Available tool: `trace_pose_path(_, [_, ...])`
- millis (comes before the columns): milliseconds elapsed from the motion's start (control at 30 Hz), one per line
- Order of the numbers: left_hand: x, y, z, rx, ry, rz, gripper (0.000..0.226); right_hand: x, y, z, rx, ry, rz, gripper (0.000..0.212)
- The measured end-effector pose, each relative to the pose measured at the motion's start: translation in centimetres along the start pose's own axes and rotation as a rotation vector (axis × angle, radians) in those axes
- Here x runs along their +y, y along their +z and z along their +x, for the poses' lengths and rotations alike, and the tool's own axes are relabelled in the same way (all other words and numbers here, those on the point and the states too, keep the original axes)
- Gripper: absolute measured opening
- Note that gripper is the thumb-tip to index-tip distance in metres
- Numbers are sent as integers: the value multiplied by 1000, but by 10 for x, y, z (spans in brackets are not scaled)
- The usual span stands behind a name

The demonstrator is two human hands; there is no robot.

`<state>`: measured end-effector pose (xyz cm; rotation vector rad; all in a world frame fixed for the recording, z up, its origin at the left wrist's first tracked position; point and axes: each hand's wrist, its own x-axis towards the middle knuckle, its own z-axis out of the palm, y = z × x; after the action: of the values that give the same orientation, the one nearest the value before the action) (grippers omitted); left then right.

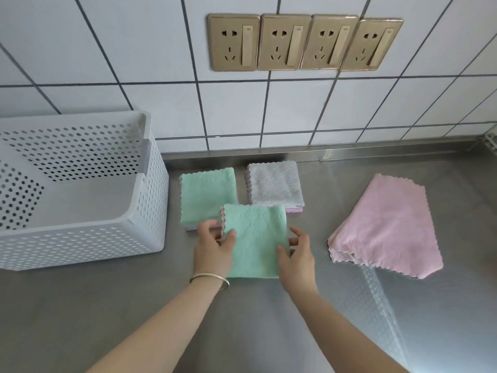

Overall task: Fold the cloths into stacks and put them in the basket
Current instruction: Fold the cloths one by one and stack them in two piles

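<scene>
A folded green cloth [255, 238] lies on the steel counter in the middle. My left hand [213, 247] grips its left edge, thumb on top. My right hand [297, 255] grips its right edge the same way. Behind it to the left sits another folded green cloth [205, 196], partly overlapped by the held one, with a pink layer under it. A folded grey cloth [274, 184] rests on a pink one behind to the right. A loosely folded pink cloth [384, 227] lies at the right. The white perforated basket [150, 211] stands at the left with nothing in it.
The steel counter [269, 319] meets a white tiled wall at the back. Several gold wall sockets [304, 43] are mounted above. A white perforated object [490, 140] shows at the far right edge.
</scene>
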<state>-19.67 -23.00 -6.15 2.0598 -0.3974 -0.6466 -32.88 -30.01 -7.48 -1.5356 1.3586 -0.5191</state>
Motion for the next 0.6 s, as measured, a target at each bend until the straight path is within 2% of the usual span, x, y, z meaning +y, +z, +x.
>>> trace_pose_path(100, [34,21,26,-119,170,57,57,-19,-17,47,63,-33,23,42])
trace_pose_path(167, [48,31,44,-177,257,66,67,-28,-25,75,80,-32,43,41])
trace_pose_path(333, [59,65,97,-213,270,154,45,-38,-27,135,81,-14,80,42])
trace_pose_path(600, [50,107,142,-224,236,343,45,-14,-10,192,70,61,49,39])
